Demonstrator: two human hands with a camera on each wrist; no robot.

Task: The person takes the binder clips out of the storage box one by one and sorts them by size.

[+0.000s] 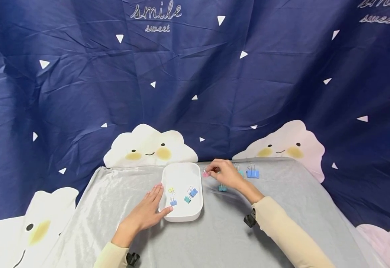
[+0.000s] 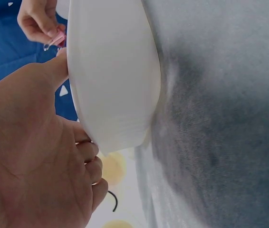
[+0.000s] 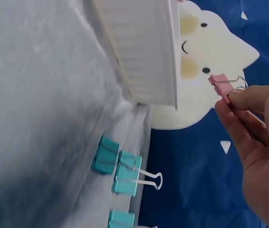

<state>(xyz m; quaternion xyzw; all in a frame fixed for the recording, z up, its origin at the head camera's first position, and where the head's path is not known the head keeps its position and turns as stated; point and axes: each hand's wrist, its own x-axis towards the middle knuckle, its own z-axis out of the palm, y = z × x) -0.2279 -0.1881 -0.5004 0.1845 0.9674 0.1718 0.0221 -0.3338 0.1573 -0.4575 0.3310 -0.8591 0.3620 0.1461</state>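
Note:
A pink binder clip (image 3: 224,85) is pinched between the thumb and fingers of my right hand (image 1: 225,173), just off the right rim of a white box (image 1: 183,172). My left hand (image 1: 147,209) rests along the left side of that box, fingers fairly straight and thumb over the near rim. Inside the box lie a yellow binder clip (image 1: 171,190), a small blue binder clip (image 1: 173,203), a larger blue binder clip (image 1: 193,192) and a teal binder clip (image 1: 187,200). In the left wrist view, the left palm (image 2: 34,152) is beside the box wall.
On the grey cloth (image 1: 235,230) right of the box stand a teal binder clip (image 1: 222,188) and a blue binder clip (image 1: 253,174), with another teal clip (image 1: 240,172) partly behind my right hand. A dark blue curtain (image 1: 195,74) hangs behind the table.

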